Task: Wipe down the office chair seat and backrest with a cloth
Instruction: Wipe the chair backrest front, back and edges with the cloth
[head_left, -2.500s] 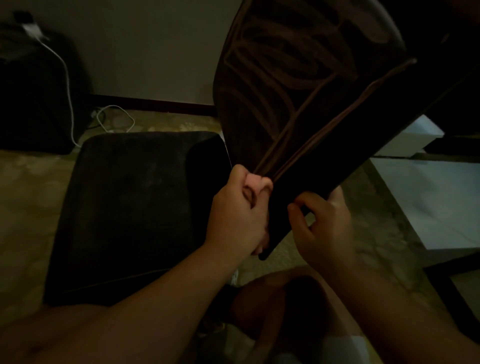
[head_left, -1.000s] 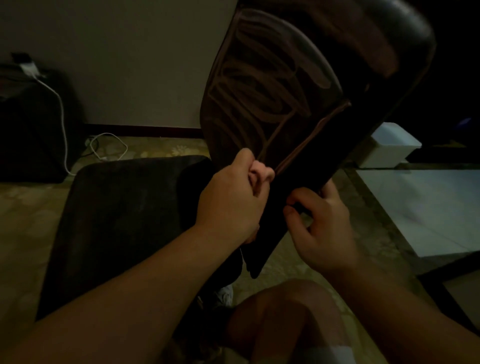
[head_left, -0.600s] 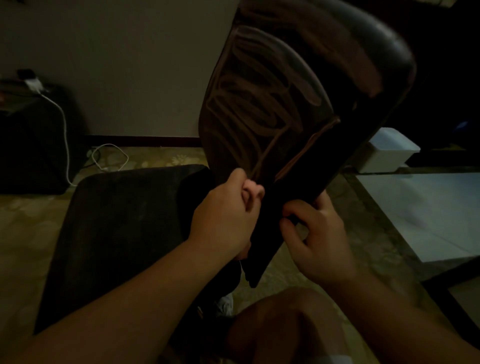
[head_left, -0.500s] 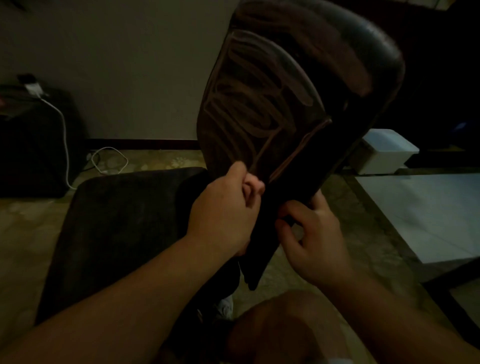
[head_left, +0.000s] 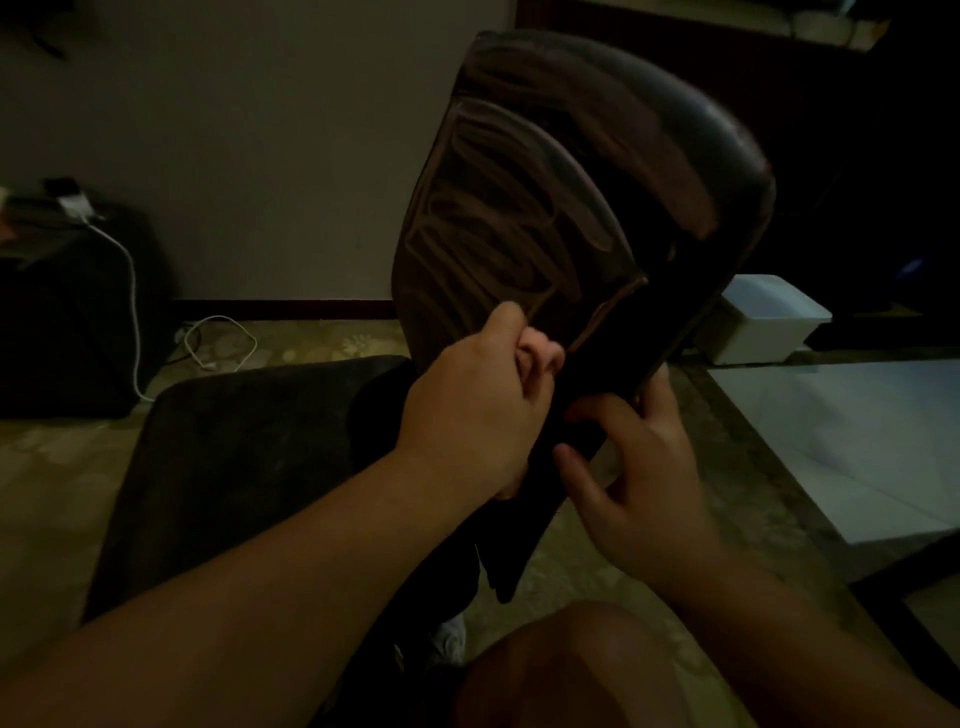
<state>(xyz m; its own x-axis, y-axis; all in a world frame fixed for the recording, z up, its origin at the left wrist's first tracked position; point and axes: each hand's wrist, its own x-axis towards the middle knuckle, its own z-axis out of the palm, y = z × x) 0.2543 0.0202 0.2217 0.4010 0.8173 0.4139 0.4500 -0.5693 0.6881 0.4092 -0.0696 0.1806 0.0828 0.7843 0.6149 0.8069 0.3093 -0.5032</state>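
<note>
Head view: left hand (head_left: 475, 410) curled around a pale cloth (head_left: 540, 355), pressed low on the backrest (head_left: 524, 218) at frame centre; right hand (head_left: 636, 467) grips its lower edge. Advice: brace firmly, wipe in overlapping strokes; seat (head_left: 249, 457) lower left.

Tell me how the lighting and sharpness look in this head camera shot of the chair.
Head view: very dim and underexposed; the dark brown leather backrest catches faint glossy streaks, the dark fabric seat is nearly black. The left hand and right hand look soft, the wide lens bends the edges, and the pale floor panel is brightest.
</note>
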